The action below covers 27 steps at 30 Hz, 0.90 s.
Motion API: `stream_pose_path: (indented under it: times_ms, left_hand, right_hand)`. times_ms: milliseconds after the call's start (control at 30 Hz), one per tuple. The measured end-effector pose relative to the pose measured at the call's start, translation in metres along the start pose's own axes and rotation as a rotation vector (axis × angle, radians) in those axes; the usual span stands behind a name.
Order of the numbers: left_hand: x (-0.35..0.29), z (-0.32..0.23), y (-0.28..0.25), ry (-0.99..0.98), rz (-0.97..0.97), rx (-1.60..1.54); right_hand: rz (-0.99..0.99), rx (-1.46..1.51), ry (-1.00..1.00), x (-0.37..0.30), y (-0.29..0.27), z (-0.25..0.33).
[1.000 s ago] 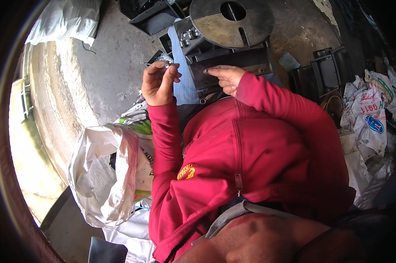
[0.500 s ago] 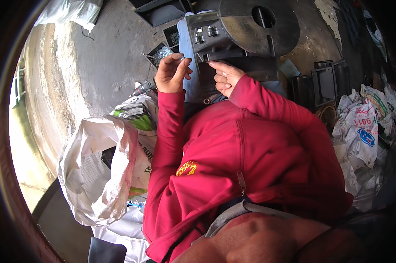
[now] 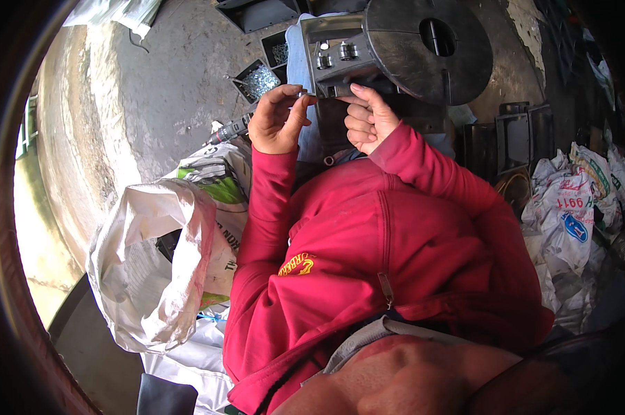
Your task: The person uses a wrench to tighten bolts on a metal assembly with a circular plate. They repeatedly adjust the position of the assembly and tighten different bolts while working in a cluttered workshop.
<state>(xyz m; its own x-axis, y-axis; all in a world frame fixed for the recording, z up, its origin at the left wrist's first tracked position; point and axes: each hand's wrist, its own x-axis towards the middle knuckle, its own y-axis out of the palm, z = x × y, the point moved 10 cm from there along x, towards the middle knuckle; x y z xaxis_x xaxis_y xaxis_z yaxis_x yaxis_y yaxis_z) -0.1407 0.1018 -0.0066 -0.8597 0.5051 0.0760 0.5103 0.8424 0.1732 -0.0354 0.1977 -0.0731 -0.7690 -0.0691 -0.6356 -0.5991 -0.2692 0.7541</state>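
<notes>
A black plastic casing (image 3: 354,68) lies across my lap, with a large round black disc (image 3: 399,50) on its right part. Two small dark-and-silver cylindrical parts (image 3: 347,50) stand on its left part. My left hand (image 3: 278,123) pinches a small shiny metal piece (image 3: 304,93) between thumb and fingertips, beside the casing's near left corner. The piece is too small to name. My right hand (image 3: 372,121) grips the casing's near edge, its thumb up against it and its index finger pointing left; the other fingers are curled.
Black bins (image 3: 258,79) with small silver hardware stand beyond my left hand. A power screwdriver (image 3: 228,130) lies near my left wrist. At left stands an open white sack (image 3: 136,270); black crates (image 3: 514,135) and crumpled plastic bags (image 3: 568,207) are at right.
My left hand's metal piece has come closer to the casing's corner. My right hand has shifted slightly right, its thumb now raised. The view has shifted a little, too.
</notes>
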Motion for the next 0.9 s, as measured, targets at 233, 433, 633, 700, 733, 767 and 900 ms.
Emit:
stream_pose_path:
  times_ms: [233, 433, 633, 700, 733, 767, 900]
  left_hand:
    - [-0.001, -0.040, 0.020, 0.401, -0.039, 0.464]
    - [-0.002, -0.045, 0.039, 0.499, 0.056, 0.628]
    - [-0.003, -0.065, 0.068, 0.677, 0.156, 0.962]
    - [-0.003, -0.063, 0.072, 0.685, 0.179, 0.984]
    - [-0.002, -0.063, 0.073, 0.693, 0.192, 0.997]
    - [-0.003, -0.061, 0.073, 0.680, 0.201, 1.024]
    - [-0.006, -0.056, 0.069, 0.714, 0.167, 0.963]
  right_hand:
    - [-0.022, 0.053, -0.009, -0.002, 0.001, 0.000]
    - [0.015, 0.112, 0.022, -0.001, 0.000, -0.003]
    - [-0.023, 0.080, -0.022, 0.000, -0.007, -0.002]
    - [-0.046, 0.060, -0.010, 0.002, -0.011, -0.003]
    - [-0.035, 0.063, -0.016, 0.003, -0.010, -0.003]
    - [-0.025, 0.067, -0.021, 0.004, -0.010, -0.004]
    - [0.048, 0.068, -0.025, 0.008, -0.011, -0.004]
